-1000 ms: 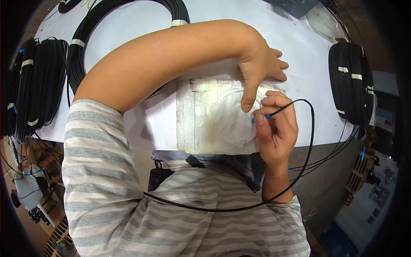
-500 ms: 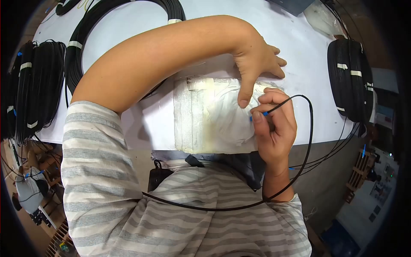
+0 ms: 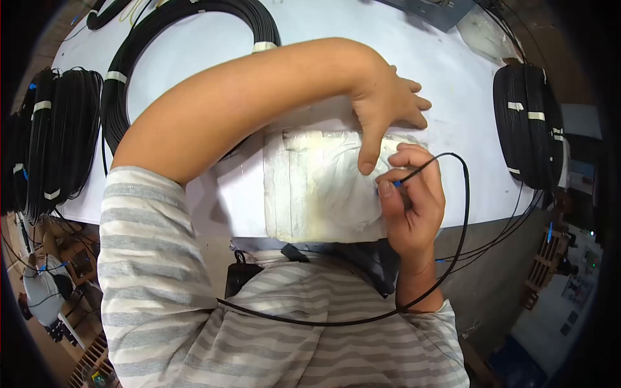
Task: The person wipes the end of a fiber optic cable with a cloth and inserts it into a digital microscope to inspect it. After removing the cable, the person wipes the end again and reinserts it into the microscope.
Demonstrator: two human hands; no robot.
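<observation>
A blue-ended connector (image 3: 396, 183) on a black fiber optic cable (image 3: 467, 194) is pinched between the thumb and fingers of my right hand (image 3: 415, 210). Its tip is partly hidden by the fingers, near a white cloth (image 3: 346, 187). That cloth lies wrinkled over a flat pad (image 3: 279, 207) wrapped in clear and yellowish tape. My left hand (image 3: 387, 107) reaches across from the left, fingers spread on the table beyond the pad, thumb pointing down onto the cloth. The black cable loops from my right hand down across my striped shirt to my left sleeve.
A large black cable coil (image 3: 116, 97) lies on the white table (image 3: 453, 71) at back left. Bundled coils stand at the left edge (image 3: 58, 142) and right edge (image 3: 527, 126). A grey-blue box (image 3: 440, 11) and a clear plastic bag (image 3: 482, 35) sit at the back.
The whole scene sits slightly lower in view as the camera shifts. My right fingers have closed a little more over the connector. My left hand keeps nearly the same pose.
</observation>
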